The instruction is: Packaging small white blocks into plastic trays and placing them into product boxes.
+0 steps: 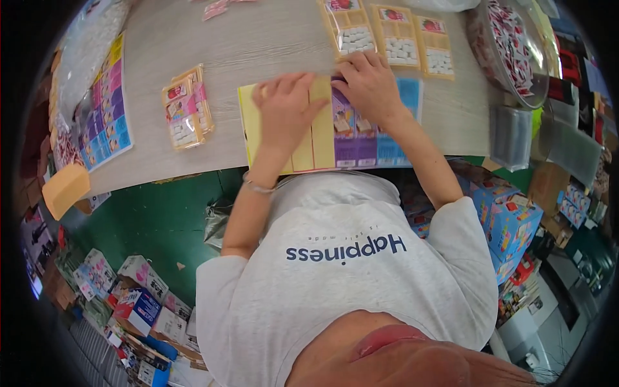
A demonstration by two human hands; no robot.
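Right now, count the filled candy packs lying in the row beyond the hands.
3: left pack, middle pack, right pack, side by side at the table's far edge. The left pack's top is cut off.

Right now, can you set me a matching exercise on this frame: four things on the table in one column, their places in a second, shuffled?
Things:
1. left hand
2. right hand
3. clear bowl
4. small packet stack

Places:
A. far right of the table
B. on the yellow cards
C. alone, left of the cards
D. at the purple and blue cards' top edge

Pairs: 1-B, 2-D, 3-A, 4-C
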